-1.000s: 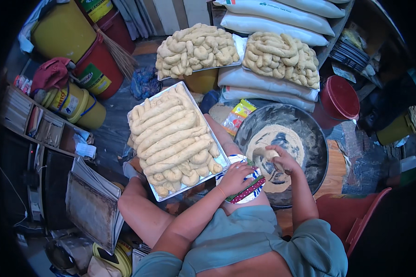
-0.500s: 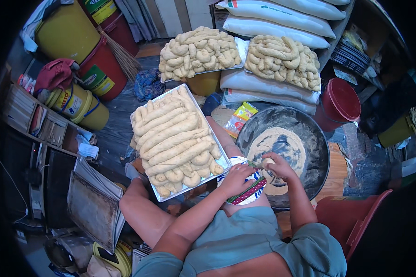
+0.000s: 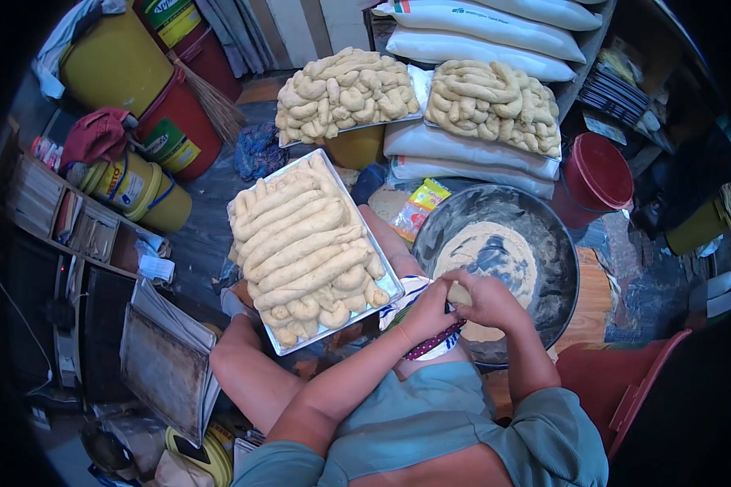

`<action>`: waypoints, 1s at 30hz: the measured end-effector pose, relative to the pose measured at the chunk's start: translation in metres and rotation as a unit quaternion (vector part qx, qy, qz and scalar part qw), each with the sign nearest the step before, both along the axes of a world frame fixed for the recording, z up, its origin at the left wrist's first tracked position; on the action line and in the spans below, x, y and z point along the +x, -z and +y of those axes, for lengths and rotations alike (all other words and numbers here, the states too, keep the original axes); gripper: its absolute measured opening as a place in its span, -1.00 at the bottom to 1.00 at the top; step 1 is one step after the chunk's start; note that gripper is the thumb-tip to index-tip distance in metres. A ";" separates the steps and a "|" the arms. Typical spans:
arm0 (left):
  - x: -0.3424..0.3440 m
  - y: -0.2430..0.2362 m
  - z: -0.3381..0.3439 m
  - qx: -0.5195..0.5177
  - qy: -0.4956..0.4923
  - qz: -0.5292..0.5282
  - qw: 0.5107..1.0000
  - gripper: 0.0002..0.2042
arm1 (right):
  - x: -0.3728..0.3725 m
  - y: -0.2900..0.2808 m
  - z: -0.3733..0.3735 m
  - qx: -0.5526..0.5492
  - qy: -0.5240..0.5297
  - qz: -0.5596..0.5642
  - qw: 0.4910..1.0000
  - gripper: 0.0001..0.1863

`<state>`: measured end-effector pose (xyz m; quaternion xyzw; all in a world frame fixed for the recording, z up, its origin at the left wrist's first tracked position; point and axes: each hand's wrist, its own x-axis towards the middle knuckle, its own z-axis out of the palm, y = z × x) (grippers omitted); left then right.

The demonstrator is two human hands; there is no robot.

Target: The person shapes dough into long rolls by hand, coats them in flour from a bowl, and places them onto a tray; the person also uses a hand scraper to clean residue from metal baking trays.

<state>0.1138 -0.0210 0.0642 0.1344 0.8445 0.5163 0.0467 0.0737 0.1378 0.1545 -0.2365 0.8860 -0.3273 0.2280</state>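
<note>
Above my lap, my left hand (image 3: 427, 313) and my right hand (image 3: 490, 300) meet around a small pale piece of dough (image 3: 460, 295). Both hands are closed on it, the fingertips partly hidden. Beneath them a patterned cloth (image 3: 439, 351) covers my thigh. A wide black basin (image 3: 554, 296), its inside coated with flour (image 3: 516, 252), stands just beyond my right hand. To the left, a metal tray (image 3: 365, 235) holds long dough ropes (image 3: 300, 239) laid side by side over shorter pieces.
Two heaped dough trays (image 3: 349, 93) (image 3: 499, 101) sit at the back, near stacked white sacks (image 3: 479, 45). A yellow packet (image 3: 422, 203) lies by the basin. Red buckets (image 3: 597, 174) (image 3: 617, 373) stand at the right. Empty baking trays (image 3: 166, 357) lean at the left.
My left hand has moved up and right from the cloth to join my right hand. The dough piece, earlier in my right hand, is now between both hands.
</note>
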 end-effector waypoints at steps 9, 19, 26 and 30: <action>-0.021 -0.042 0.004 0.140 -0.085 -0.119 0.979 -0.60 | -0.015 0.043 0.001 -0.430 0.220 0.110 0.869 -0.48; -0.038 -0.082 -0.015 0.378 -0.057 -0.035 0.923 -0.80 | -0.030 0.214 0.011 -0.177 0.193 0.129 0.956 -0.69; -0.029 -0.121 -0.050 0.568 -0.071 -0.093 0.814 -0.78 | -0.037 0.260 0.044 -0.140 0.201 0.129 0.961 -0.82; -0.020 -0.085 -0.090 0.560 -0.179 -0.104 0.802 -0.77 | -0.052 0.241 0.041 -0.185 0.321 0.102 0.923 -0.76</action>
